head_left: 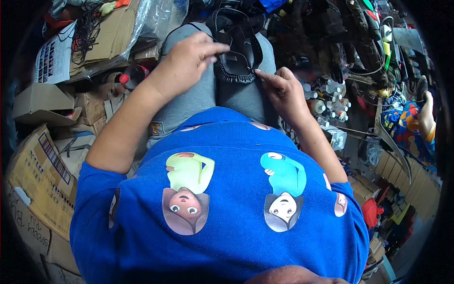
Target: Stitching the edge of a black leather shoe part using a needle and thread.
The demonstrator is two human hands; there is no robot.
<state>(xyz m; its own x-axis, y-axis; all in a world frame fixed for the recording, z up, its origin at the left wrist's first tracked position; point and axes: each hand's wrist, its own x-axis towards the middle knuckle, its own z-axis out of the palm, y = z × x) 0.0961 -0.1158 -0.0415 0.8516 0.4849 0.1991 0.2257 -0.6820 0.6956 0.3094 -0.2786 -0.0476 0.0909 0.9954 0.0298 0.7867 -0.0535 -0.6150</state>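
Observation:
A black leather shoe (240,57) with a pleated toe edge lies across my grey-trousered thighs, toe toward me. My left hand (191,54) hovers over its left side, index finger stretched out and slightly blurred, with nothing visible in it. At the shoe's right rim, near the pleats, my right hand (283,90) has thumb and fingers pinched together. Whatever small thing sits in that pinch is too small to make out. A thin pale line curves over the shoe between the hands; I cannot tell whether it is thread or an edge.
Cardboard boxes (45,175) are piled at the left, below a printed sheet (53,54) and a bottle with a red cap (134,75). Several small clear bottles (331,102) stand to the right. Another person's bare leg (427,116) shows at the far right, among clutter.

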